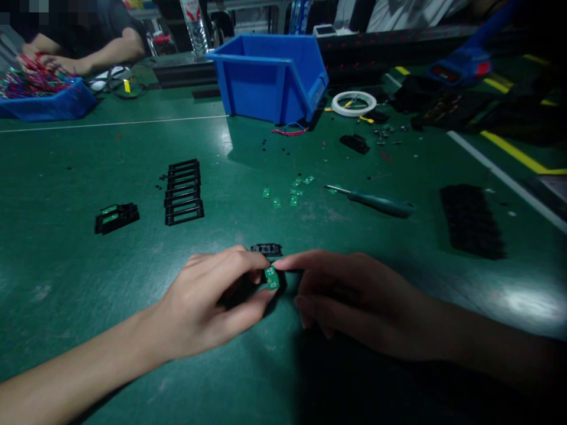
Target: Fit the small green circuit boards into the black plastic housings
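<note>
My left hand (212, 301) pinches a small green circuit board (271, 277) between thumb and forefinger, low over the green table. A black plastic frame (266, 249) lies just behind the fingers; part of a black piece is hidden under my left hand. My right hand (349, 301) rests beside it, its forefinger tip touching the board's right edge, the other fingers curled down on the mat. Several more green boards (287, 192) lie loose farther back.
A stack of black frames (183, 192) and two frames fitted with boards (116, 217) lie left. A green-handled screwdriver (376, 202), black foam pad (472, 221), tape roll (353, 103) and blue bin (270, 77) stand beyond. Another person's arms (88, 56) work at the far left by a blue tray (44, 103).
</note>
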### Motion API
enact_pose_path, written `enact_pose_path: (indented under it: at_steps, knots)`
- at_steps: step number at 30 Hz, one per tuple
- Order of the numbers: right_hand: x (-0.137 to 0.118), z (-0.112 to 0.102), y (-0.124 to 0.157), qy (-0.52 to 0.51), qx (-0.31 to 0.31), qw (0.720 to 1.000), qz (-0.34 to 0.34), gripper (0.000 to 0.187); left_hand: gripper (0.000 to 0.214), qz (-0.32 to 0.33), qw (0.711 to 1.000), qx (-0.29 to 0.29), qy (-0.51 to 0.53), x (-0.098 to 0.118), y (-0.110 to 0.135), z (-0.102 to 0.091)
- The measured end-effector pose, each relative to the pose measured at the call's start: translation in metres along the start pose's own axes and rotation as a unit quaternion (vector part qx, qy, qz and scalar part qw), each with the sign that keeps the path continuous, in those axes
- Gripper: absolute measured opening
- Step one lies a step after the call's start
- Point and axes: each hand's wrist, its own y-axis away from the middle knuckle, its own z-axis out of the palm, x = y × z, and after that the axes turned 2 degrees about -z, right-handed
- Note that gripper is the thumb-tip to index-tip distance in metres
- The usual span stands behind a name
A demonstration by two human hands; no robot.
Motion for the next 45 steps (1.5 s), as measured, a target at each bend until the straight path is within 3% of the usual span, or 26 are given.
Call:
enact_pose_path:
  at_steps: [13, 45]
  knots:
    - [0.002, 0.0003, 0.0001, -0.005, 0.004, 1.0, 0.001, 0.037, 0.022, -0.005, 1.0, -0.018, 0.005, -0.001, 0.0004, -0.0013]
    - [0.0039, 0.0003, 0.0027, -0.007, 0.004, 1.0, 0.003, 0.041, 0.026, -0.002, 1.0, 0.005, 0.013, 0.0, 0.0001, -0.0011]
